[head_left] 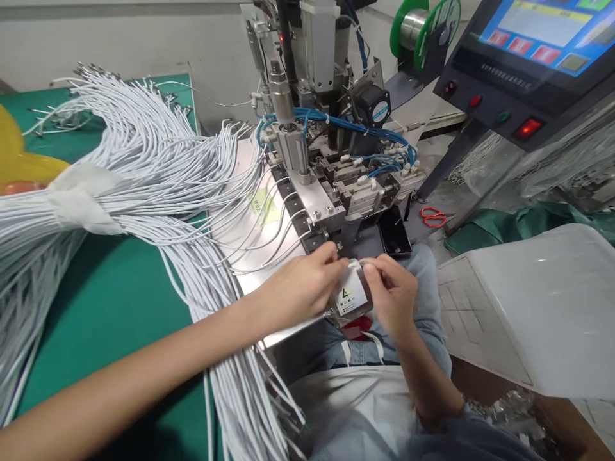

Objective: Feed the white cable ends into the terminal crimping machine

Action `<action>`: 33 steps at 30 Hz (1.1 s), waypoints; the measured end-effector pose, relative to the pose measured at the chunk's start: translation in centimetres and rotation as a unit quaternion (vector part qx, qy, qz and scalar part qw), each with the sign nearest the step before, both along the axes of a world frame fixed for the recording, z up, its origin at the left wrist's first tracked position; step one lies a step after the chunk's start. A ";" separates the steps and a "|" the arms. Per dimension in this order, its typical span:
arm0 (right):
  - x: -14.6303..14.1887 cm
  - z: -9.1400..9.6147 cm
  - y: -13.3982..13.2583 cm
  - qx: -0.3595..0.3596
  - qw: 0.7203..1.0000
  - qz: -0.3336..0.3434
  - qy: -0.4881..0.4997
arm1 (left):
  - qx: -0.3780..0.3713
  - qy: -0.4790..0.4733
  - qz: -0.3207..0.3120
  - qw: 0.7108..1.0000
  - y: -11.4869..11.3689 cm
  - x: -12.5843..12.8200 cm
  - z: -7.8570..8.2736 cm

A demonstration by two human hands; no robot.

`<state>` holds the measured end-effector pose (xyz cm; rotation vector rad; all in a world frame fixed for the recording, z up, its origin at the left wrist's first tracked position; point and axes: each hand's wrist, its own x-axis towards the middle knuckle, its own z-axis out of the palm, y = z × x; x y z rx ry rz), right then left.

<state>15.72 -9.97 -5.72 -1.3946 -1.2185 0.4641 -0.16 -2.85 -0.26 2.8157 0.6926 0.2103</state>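
Observation:
My left hand (302, 285) and my right hand (391, 291) meet at the front edge of a small metal machine (327, 173), fingertips pinched together. Between them is a tiny white piece (354, 263), perhaps a wire end or connector; I cannot make it out clearly. Just below the fingers sits a small guard plate with a yellow warning label (350, 296). A large bundle of thin white wires (139, 166) lies on the green table (110, 301) to the left, with several strands running across the machine's steel plate toward my left hand.
A touchscreen control panel (528, 51) with red and green buttons stands at the upper right. Red-handled scissors (434, 216) lie right of the machine. A green wire spool (425, 25) is behind it. A clear plastic sheet (538, 307) covers a box at the right.

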 end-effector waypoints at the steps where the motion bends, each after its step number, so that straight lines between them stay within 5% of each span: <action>1: 0.5 -0.3 0.6 -0.034 0.999 0.015 0.013 | 0.010 0.022 0.026 0.999 0.5 0.0 -0.2; 6: 2.2 -1.8 4.0 -0.136 0.977 0.105 0.129 | 0.015 0.051 0.064 0.997 2.2 -0.2 -1.8; 18: 1.7 -1.4 6.7 -0.180 0.949 0.183 0.183 | 0.025 -0.012 0.051 0.998 2.3 -0.6 -2.8; 33: 1.7 -1.3 7.0 -0.182 0.953 0.184 0.155 | 0.101 0.121 0.015 0.987 1.9 -0.2 -1.1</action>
